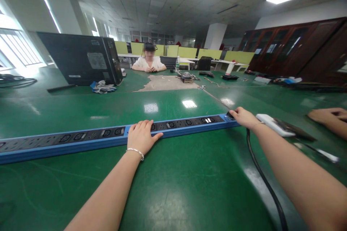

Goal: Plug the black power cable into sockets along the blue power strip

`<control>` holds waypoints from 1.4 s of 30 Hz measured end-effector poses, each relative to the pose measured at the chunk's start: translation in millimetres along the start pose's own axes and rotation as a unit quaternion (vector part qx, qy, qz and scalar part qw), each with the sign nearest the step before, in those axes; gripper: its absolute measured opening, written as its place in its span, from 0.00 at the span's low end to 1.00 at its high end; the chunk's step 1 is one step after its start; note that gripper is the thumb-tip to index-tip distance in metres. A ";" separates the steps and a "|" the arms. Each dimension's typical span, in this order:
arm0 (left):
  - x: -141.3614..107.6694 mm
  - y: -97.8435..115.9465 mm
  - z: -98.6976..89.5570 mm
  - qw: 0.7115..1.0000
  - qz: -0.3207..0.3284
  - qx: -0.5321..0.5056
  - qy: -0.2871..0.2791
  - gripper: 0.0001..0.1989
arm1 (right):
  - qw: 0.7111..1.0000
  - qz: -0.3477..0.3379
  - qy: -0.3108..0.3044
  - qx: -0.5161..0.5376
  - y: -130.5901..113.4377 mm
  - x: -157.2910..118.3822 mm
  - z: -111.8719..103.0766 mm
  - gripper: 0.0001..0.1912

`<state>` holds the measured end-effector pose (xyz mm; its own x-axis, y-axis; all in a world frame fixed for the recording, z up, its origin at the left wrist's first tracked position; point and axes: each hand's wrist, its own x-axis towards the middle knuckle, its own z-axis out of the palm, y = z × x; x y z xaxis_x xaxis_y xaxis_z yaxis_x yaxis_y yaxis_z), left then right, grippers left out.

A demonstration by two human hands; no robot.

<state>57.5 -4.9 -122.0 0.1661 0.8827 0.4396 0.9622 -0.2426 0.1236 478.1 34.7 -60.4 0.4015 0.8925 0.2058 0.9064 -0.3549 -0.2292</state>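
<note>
Head cam: blue pwr strip (179,132) lies flat across the green tabletop (189,158), roughly parallel to its far edge, L end cut off by the frame, R end stopping short of the tabletop's R edge; dark sockets face up along its length. L hand (142,135) is palm-down on the strip approx mid-length, fingers side by side & nearly straight over the top, thumb spread out along the near side; it presses on the strip w/o closing round it. R hand (242,115) is at the strip's R end, thumb & fingers curled in on a black fitting (230,114); most of the grip is hidden by the hand itself. Black cable (265,180) comes from under that hand & bends down twd the near edge. Just R of it, twd the R edge: white obj (271,124) & a dark flat item (295,130), both blurry, can't ID; past them part of another person's arm (322,115). Twd far L corner: black PC tower (81,59), w/ gloves (103,87) at its near side. Nr far edge: pale patch (165,83), a metal device (186,75) at its R end, clear bottle (177,64) just behind. Person in white (141,63) sits at the far edge, hands together.
</note>
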 end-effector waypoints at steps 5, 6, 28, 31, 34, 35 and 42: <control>0.2 -0.9 1.6 1.000 0.007 0.002 0.006 0.30 | 0.998 0.000 -0.056 -0.042 -2.8 3.1 7.5 0.20; 0.2 -0.9 1.7 1.000 0.008 0.002 0.008 0.30 | 0.997 0.000 -0.062 -0.047 -4.3 3.1 9.0 0.20; 0.6 -1.2 1.3 1.000 0.014 0.014 0.009 0.32 | 0.993 0.000 -0.081 -0.084 -6.0 0.8 22.8 0.22; 0.5 -1.5 2.4 1.000 0.017 0.017 0.013 0.31 | 0.993 0.004 -0.084 -0.080 -7.5 -0.5 21.5 0.22; 0.3 -1.9 3.4 1.000 0.016 0.021 0.016 0.32 | 0.994 0.012 -0.081 -0.074 -9.3 -2.2 20.1 0.22; 0.3 -2.1 3.6 0.999 0.016 0.021 0.017 0.32 | 0.994 0.016 -0.078 -0.073 -9.7 -2.9 19.8 0.22; 0.6 -3.3 3.9 1.000 0.020 0.017 0.017 0.32 | 0.996 0.033 -0.064 -0.055 -10.6 -10.2 22.5 0.24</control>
<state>55.3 -2.0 -125.6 0.1971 0.8587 0.4731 0.9619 -0.2626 0.0758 461.4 35.5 -81.4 0.4462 0.8923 0.0686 0.8907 -0.4353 -0.1312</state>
